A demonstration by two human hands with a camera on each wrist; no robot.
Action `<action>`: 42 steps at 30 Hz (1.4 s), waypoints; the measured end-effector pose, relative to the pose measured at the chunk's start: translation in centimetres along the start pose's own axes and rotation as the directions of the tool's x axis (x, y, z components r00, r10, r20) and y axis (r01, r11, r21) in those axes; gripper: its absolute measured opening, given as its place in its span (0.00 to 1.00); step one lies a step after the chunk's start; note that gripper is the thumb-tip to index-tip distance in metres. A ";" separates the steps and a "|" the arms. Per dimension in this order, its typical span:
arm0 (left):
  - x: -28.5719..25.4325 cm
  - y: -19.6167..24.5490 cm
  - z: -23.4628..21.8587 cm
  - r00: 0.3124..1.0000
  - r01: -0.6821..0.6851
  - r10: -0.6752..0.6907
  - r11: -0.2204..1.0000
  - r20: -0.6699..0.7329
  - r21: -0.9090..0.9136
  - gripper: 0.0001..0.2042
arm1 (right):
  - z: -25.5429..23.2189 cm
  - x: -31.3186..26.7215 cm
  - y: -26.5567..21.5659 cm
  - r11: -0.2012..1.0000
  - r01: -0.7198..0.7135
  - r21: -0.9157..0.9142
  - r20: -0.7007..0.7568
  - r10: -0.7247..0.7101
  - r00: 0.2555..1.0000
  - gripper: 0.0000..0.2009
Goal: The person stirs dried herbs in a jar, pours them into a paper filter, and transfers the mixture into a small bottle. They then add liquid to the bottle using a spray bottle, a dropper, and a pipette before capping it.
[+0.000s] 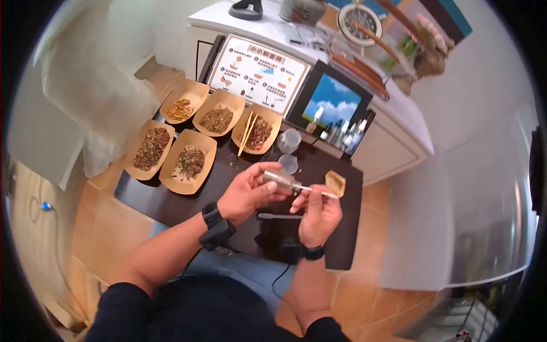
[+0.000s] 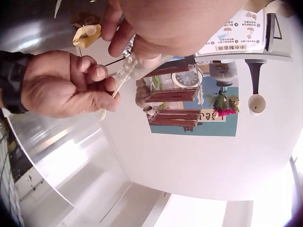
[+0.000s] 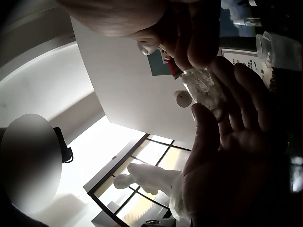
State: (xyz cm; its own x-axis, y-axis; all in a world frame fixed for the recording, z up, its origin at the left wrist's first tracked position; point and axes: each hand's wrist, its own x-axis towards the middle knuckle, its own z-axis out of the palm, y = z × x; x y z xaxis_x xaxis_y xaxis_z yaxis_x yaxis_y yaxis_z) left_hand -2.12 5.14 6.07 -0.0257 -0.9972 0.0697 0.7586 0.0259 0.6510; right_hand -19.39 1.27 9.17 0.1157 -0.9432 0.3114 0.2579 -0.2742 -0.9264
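Note:
My left hand point(image 1: 248, 192) grips a small clear glass bottle point(image 1: 279, 179), tilted sideways with its mouth toward my right hand. Inside the glass, small flecks show in the right wrist view. My right hand point(image 1: 322, 216) pinches a thin pale stick point(image 1: 329, 194) between thumb and fingers, and the stick meets the bottle's mouth. In the left wrist view the stick's outer end point(image 2: 101, 115) looks wider and rounded. Both hands are held above the dark table point(image 1: 342, 251). Below them a slender grey stick-like tool point(image 1: 279, 216) lies on the tabletop.
Several paper trays point(image 1: 169, 183) of dried plant bits stand at the left, one with yellow tweezers point(image 1: 247, 134). Two clear plastic cups point(image 1: 290, 140) are beyond the hands. A small tan dish point(image 1: 336, 183) sits right. Behind are a printed sheet point(image 1: 259, 73) and small bottles point(image 1: 345, 135).

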 end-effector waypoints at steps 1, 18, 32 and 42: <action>-0.1 0.2 0.1 1.000 0.001 -0.001 1.000 -0.006 0.005 0.23 | -0.1 -0.1 0.1 1.000 -0.017 0.007 -0.018 0.017 1.000 0.08; 1.1 -0.2 0.3 0.998 0.000 -0.006 0.995 0.060 0.097 0.25 | 0.7 -1.3 0.8 0.964 -0.078 0.254 -0.028 0.088 0.996 0.09; 0.2 0.8 0.7 0.998 -0.022 0.014 0.993 0.064 0.113 0.25 | -1.4 -0.2 -1.4 0.993 -0.050 0.106 0.021 0.048 0.999 0.09; 0.5 1.7 -1.2 0.994 -0.098 0.091 0.986 0.061 0.134 0.26 | -1.1 1.4 -0.9 0.990 -0.057 0.128 0.156 0.036 0.987 0.09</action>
State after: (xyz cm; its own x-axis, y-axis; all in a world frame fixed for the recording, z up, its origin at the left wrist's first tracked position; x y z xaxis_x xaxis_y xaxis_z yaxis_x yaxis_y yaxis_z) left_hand 0.00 4.58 6.31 0.0041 -0.9847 0.1742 0.6633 0.1331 0.7364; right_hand -20.53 0.03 10.23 0.2731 -0.9119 0.3065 0.3717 -0.1939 -0.9079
